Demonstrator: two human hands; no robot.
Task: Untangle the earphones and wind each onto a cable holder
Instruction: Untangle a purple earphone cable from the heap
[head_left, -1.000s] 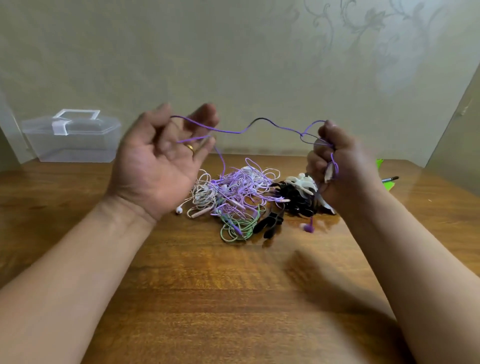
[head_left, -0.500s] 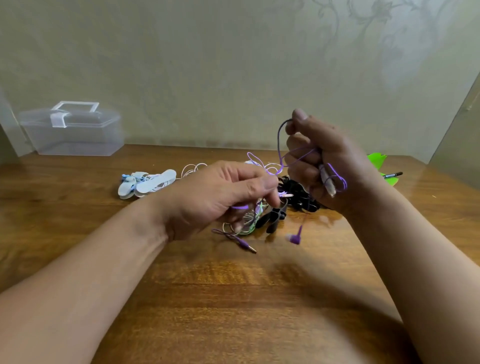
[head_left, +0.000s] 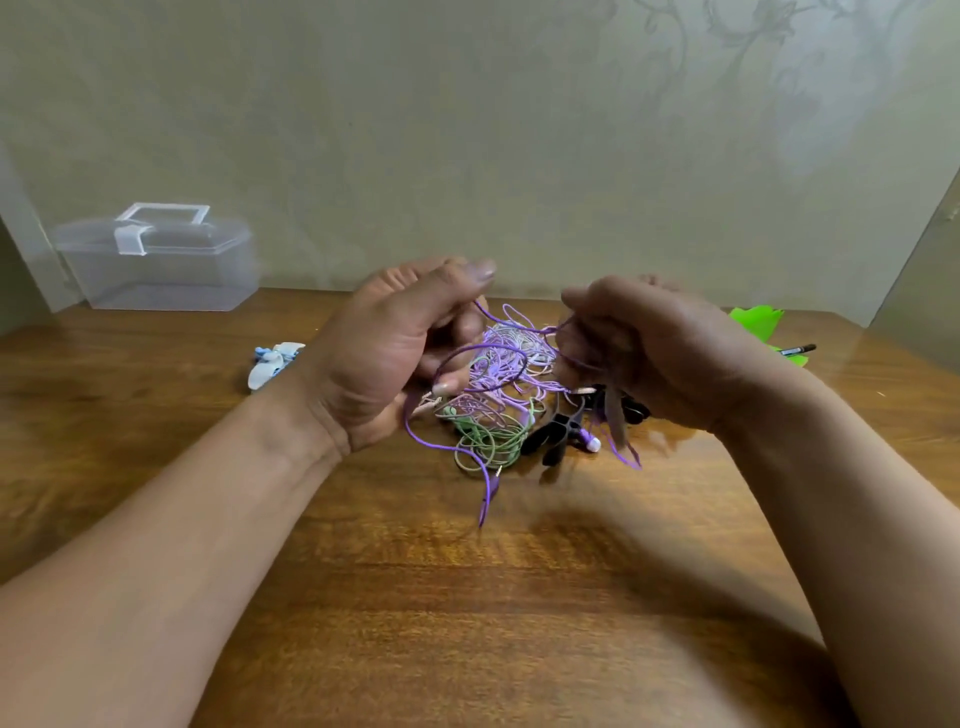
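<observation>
Both hands are raised over a tangle of earphones (head_left: 498, 410) on the wooden table (head_left: 467, 597): light purple, green and white cords heaped together. My left hand (head_left: 395, 358) grips a dark purple earphone cord (head_left: 441, 447), whose plug end hangs down toward the table. My right hand (head_left: 654, 353) holds the same cord together with a cable holder that its fingers mostly hide; a short purple end dangles below it. Black cable holders (head_left: 556, 436) lie just right of the heap, with a purple earbud (head_left: 589, 441) beside them.
A clear plastic box (head_left: 156, 260) with a handle stands at the back left against the wall. A wound white and blue earphone set (head_left: 270, 358) lies left of my left wrist. At the far right lie a green item (head_left: 753, 319) and a black pen (head_left: 797, 349).
My left hand closed, dropped toward the heap, then rose beside the right hand with the purple cord. The span of cord between the hands has shortened.
</observation>
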